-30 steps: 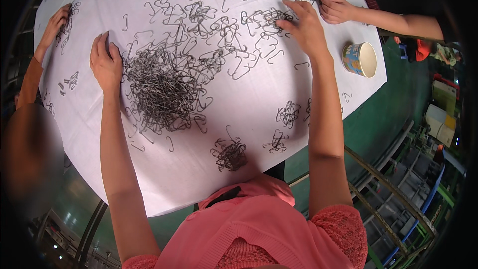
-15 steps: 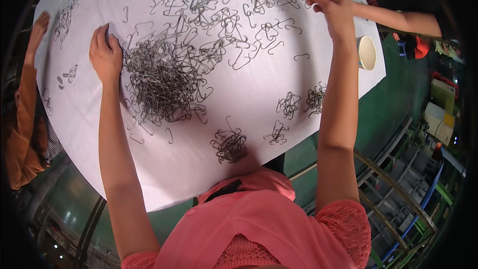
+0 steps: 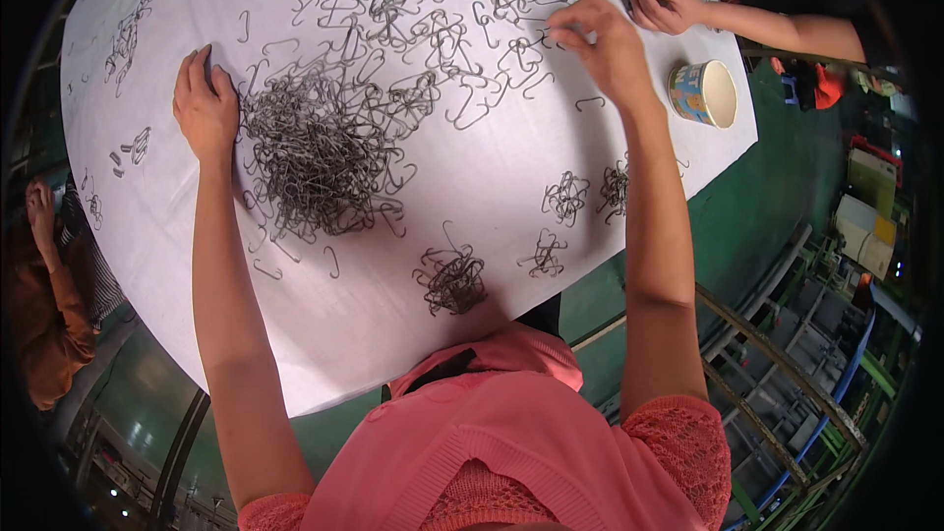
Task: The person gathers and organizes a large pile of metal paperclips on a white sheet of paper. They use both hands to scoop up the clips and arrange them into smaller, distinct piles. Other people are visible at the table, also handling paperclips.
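My left hand [image 3: 207,106] lies on the white tabletop with its fingers stretched, touching the left edge of a dense heap of S-shaped metal hooks [image 3: 315,152]; it holds nothing. Over the loose hooks [image 3: 521,64] right of centre, my right hand [image 3: 612,51] is bent with thumb and fingertips in a loose pinch. Whatever is between those fingertips, if anything, is too small to make out. Nearer my body sit small clumps of hooks: a dark bunch [image 3: 450,279], a sparse one [image 3: 544,253] and another [image 3: 566,199]. One more clump [image 3: 615,187] is partly behind my right forearm.
A paper cup [image 3: 704,94] stands near the table's right edge. Beside it a co-worker's hand [image 3: 667,10] reaches in among hooks. Another person in a brown sleeve [image 3: 67,320] is at the left. More hooks [image 3: 126,44] lie far left. Metal frames [image 3: 777,364] stand lower right.
My right hand has moved left and nearer, over the scattered hooks, uncovering the co-worker's hand and more of the cup. The left person's hand has withdrawn from the table. My left hand stays put.
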The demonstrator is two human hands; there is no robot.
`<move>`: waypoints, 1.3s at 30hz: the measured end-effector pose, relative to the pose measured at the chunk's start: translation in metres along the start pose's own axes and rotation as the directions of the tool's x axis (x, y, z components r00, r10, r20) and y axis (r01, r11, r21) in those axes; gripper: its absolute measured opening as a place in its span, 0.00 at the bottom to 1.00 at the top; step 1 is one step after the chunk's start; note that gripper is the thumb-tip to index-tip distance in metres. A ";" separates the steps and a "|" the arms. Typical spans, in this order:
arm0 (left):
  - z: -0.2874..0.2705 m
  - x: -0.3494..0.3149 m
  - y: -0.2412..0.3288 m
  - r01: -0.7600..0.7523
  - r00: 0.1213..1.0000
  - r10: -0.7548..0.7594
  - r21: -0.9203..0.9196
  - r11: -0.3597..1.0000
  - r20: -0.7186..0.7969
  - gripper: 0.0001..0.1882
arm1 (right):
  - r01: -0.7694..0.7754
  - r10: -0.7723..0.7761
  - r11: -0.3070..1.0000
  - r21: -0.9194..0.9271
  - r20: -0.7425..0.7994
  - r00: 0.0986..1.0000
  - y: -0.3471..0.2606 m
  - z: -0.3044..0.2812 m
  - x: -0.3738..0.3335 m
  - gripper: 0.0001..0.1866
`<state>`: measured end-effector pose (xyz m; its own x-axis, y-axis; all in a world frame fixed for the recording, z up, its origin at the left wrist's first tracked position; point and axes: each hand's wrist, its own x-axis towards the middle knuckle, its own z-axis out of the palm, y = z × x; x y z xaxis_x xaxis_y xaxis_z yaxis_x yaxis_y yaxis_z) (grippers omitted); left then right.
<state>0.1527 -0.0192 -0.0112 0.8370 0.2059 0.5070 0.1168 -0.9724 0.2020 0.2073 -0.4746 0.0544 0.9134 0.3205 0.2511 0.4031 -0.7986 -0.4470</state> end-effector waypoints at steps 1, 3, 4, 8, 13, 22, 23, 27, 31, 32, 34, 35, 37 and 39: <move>0.000 0.000 0.000 0.004 1.000 -0.004 -0.006 1.000 0.006 0.18 | 0.008 -0.010 1.000 0.024 0.093 0.996 -0.005 0.004 -0.002 0.09; -0.001 0.001 0.001 0.012 1.000 -0.012 -0.017 1.000 0.019 0.19 | -0.021 0.020 1.000 0.003 0.163 0.986 -0.009 0.006 -0.002 0.05; -0.001 0.001 0.001 0.013 1.000 -0.013 -0.011 1.000 0.014 0.19 | 0.014 -0.010 1.000 -0.019 0.172 0.985 -0.004 0.009 -0.003 0.05; -0.002 0.000 0.004 0.018 1.000 -0.018 -0.005 1.000 0.008 0.19 | 0.197 -0.170 0.965 -0.171 0.160 0.972 0.004 0.019 -0.007 0.06; 0.000 -0.002 -0.002 0.012 1.000 -0.012 0.005 1.000 0.001 0.19 | -0.094 0.055 0.977 0.191 0.203 0.978 -0.008 0.013 -0.014 0.06; 0.005 0.002 -0.003 -0.048 0.999 0.048 0.003 0.999 -0.017 0.18 | -0.643 0.246 0.142 0.753 0.603 0.759 -0.014 -0.039 -0.052 0.08; 0.007 0.002 -0.004 -0.047 0.999 0.047 -0.004 0.999 -0.015 0.18 | -0.632 0.262 0.114 0.767 0.590 0.764 -0.022 -0.044 -0.059 0.08; 0.006 0.003 -0.010 -0.050 0.999 0.050 0.009 0.999 -0.012 0.18 | -0.604 0.343 0.224 0.765 0.519 0.783 -0.032 -0.063 -0.093 0.07; 0.014 0.005 -0.018 -0.057 0.998 0.057 0.015 0.998 -0.002 0.18 | -0.603 0.509 0.437 0.667 0.370 0.777 -0.036 -0.076 -0.141 0.08; 0.014 0.005 -0.017 -0.056 0.998 0.057 0.020 0.998 -0.003 0.18 | -0.602 0.539 0.441 0.666 0.339 0.771 -0.035 -0.075 -0.155 0.07; 0.014 0.004 -0.015 -0.049 0.999 0.049 0.028 0.998 0.000 0.18 | -0.620 0.577 0.455 0.639 0.319 0.752 -0.041 -0.068 -0.179 0.07; 0.013 0.003 -0.012 -0.043 0.999 0.043 0.032 0.999 0.001 0.19 | -0.626 0.591 0.464 0.627 0.307 0.746 -0.044 -0.065 -0.189 0.07; 0.012 0.004 -0.012 -0.034 0.999 0.034 0.024 0.999 0.007 0.19 | -0.641 0.620 0.442 0.628 0.302 0.724 -0.052 -0.054 -0.200 0.06; 0.011 0.005 -0.015 -0.033 0.999 0.033 0.004 0.999 0.013 0.18 | -0.630 0.631 0.414 0.658 0.292 0.719 -0.059 -0.043 -0.205 0.07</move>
<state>0.1610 -0.0048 -0.0214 0.8474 0.1719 0.5024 0.0907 -0.9791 0.1820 -0.0058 -0.5152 0.0659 0.9277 -0.1248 -0.3519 -0.3708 -0.1971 -0.9076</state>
